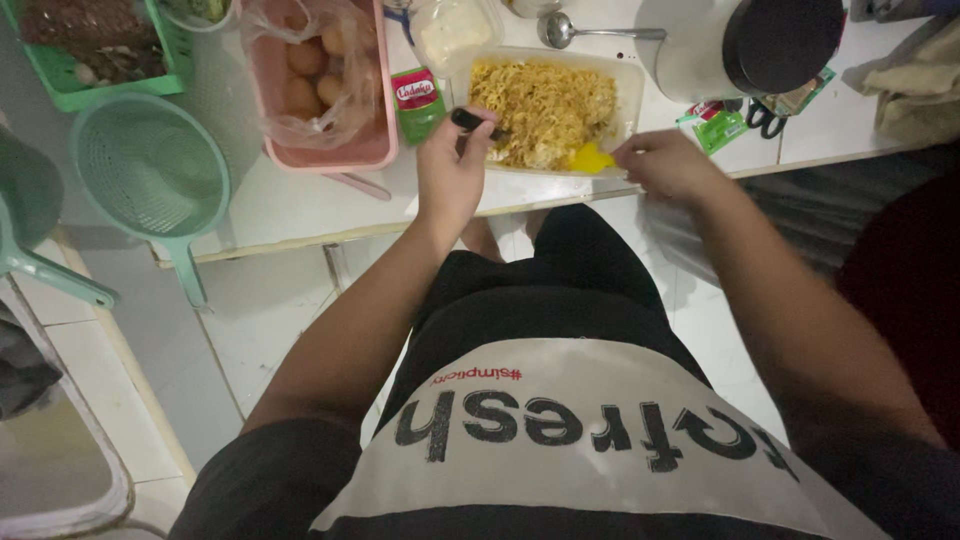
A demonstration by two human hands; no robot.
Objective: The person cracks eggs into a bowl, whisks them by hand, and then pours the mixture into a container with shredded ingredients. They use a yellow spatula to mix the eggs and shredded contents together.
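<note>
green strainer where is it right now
In the head view the green strainer lies at the left end of the white counter, left of the pink tub of eggs, below the green basket.

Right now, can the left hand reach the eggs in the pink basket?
Probably yes: the eggs lie just beyond the left hand, nothing between them, but it holds a dark utensil handle and a clear bag wraps them.

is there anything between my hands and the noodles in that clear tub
Nothing visible. The left hand holds a dark-handled utensil already reaching into the noodles. The right hand rests at the tub's near right corner, beside a yellow piece at the rim. What the right fingers grip can't be seen.
</note>
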